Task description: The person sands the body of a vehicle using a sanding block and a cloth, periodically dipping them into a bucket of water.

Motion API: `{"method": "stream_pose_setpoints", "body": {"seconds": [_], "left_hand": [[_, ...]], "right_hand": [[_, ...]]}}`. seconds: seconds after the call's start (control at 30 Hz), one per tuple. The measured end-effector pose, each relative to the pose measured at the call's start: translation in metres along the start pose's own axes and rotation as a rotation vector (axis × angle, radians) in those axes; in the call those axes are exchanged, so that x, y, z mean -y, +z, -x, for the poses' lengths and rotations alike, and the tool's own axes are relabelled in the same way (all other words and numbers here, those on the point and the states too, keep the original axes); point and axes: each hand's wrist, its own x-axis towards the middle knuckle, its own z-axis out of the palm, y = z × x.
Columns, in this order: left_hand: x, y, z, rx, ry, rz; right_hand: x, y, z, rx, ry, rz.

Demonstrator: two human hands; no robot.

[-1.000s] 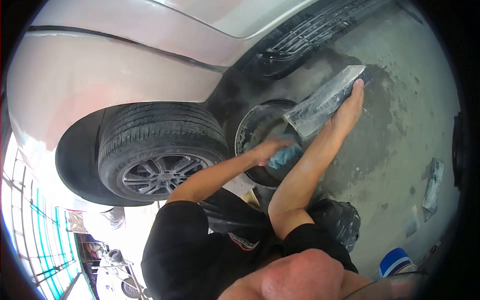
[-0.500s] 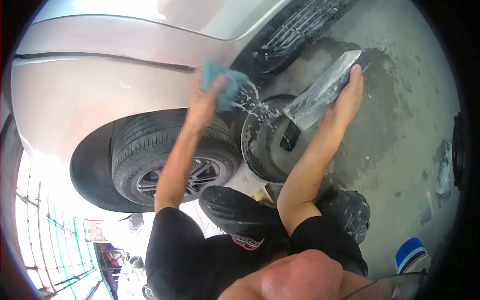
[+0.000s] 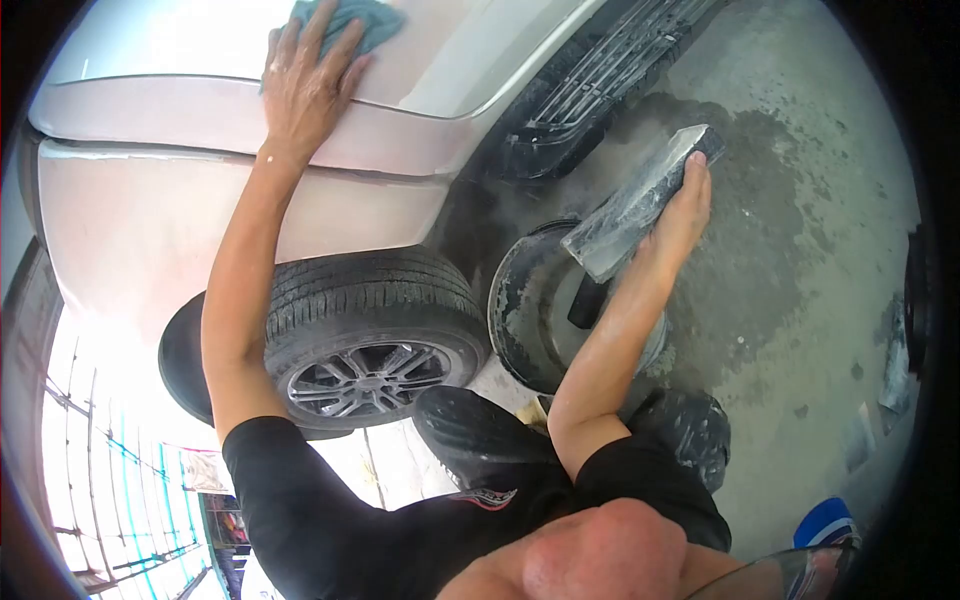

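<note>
My left hand (image 3: 312,85) presses a teal cloth (image 3: 368,24) flat against the car's pale body panel (image 3: 190,105), fingers spread over it. Part of the cloth lies hidden under the fingers. In my right hand (image 3: 680,215) is a long sanding block (image 3: 635,205), smeared with wet grey residue and held at a tilt. It hangs over the rim of a black bucket (image 3: 508,310). Inside the bucket, a black object (image 3: 588,300) is partly covered by my right forearm.
A car wheel (image 3: 370,380) stands close to the bucket on its left. Behind runs a dark side step (image 3: 600,75). Wet patches mark the concrete floor (image 3: 790,260). A blue and white object (image 3: 825,525) lies at lower right.
My left hand has moved from above the bucket, where water dripped from the cloth, up and left onto the panel. The sanding block has shifted only slightly.
</note>
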Motion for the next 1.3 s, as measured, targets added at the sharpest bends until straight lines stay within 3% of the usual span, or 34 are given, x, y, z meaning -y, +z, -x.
{"method": "stream_pose_setpoints", "body": {"seconds": [0.13,0.23,0.33,0.53,0.63,0.73,0.77,0.87,1.0,1.07,1.17,1.2,1.3], "left_hand": [[-0.012,0.018,-0.062,0.089,-0.057,0.103],[-0.026,0.035,-0.13,-0.1,0.065,0.194],[-0.031,0.042,-0.148,-0.05,0.238,0.24],[-0.029,-0.009,-0.027,0.283,0.361,0.154],[-0.021,-0.043,0.017,0.38,0.413,0.074],[-0.004,-0.067,0.045,0.427,0.372,0.202],[0.007,-0.07,0.047,0.386,0.354,0.172],[0.061,-0.078,0.047,0.264,0.277,0.051],[0.13,-0.078,0.013,0.089,0.237,-0.111],[0.125,-0.075,0.002,0.002,0.276,-0.145],[0.106,-0.058,-0.004,-0.081,0.307,-0.178],[0.099,-0.056,-0.006,-0.077,0.263,-0.13],[0.08,-0.062,-0.008,-0.038,0.16,-0.053]], "right_hand": [[-0.01,-0.004,-0.007,0.036,-0.001,-0.001],[-0.013,-0.003,-0.006,0.012,0.012,0.071],[-0.014,0.001,-0.004,0.035,0.014,0.017],[-0.01,0.013,0.013,0.118,-0.042,0.079],[-0.029,0.024,0.023,0.085,-0.148,0.357],[-0.051,0.033,0.039,0.294,-0.15,0.294],[-0.061,0.04,0.043,0.355,-0.166,0.303],[-0.076,0.075,0.063,0.444,-0.468,0.475],[-0.09,0.131,0.073,0.447,-0.764,0.418],[-0.095,0.15,0.078,0.389,-0.887,0.424],[-0.085,0.159,0.091,0.399,-0.835,0.731],[-0.096,0.161,0.089,0.354,-0.941,0.679],[-0.112,0.154,0.091,0.441,-0.882,0.53]]}}
